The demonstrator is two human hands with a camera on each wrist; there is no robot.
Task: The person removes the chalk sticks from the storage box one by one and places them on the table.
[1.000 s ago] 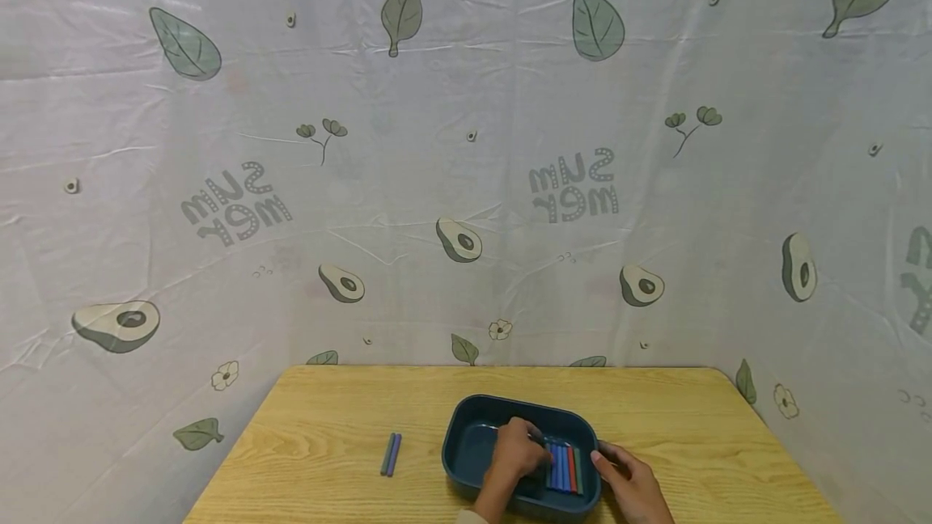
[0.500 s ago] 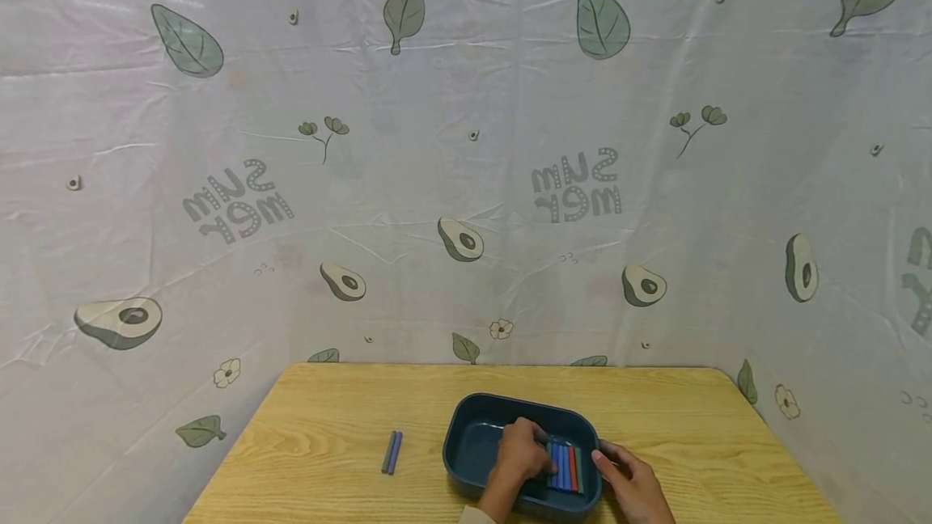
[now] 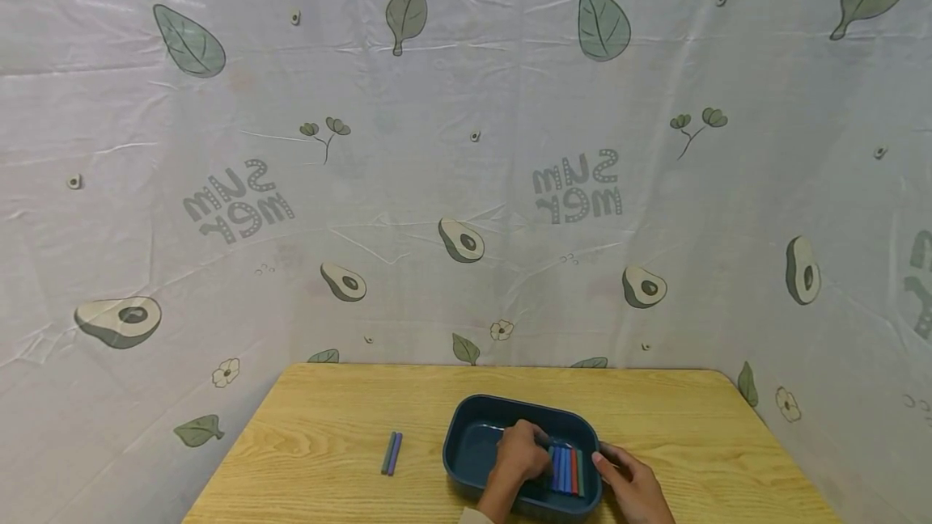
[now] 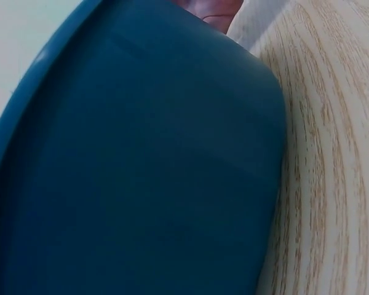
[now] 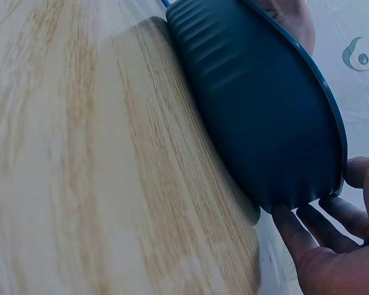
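Note:
A dark blue rectangular box (image 3: 466,471) stands on the table. My left hand (image 3: 520,455) reaches down inside it, with bent fingers at the left end of a row of slim coloured sticks (image 3: 567,471), blue, red and green. Its fingertips are hidden, so I cannot tell whether they pinch a stick. My right hand (image 3: 632,485) grips the box's right end; in the right wrist view the thumb is at the rim and the fingers (image 5: 295,236) are against the outer wall below. The left wrist view mostly shows the box's outer wall (image 4: 154,153).
Two more sticks, one green (image 3: 387,453) and one purple (image 3: 396,454), lie side by side on the wooden table (image 3: 320,427), left of the box. Behind the table hangs a pale sheet (image 3: 408,184) printed with avocados and leaves.
My left hand shifts very slightly within the box, at the left end of the stick row. The right hand keeps its grip, and the two loose sticks stay put.

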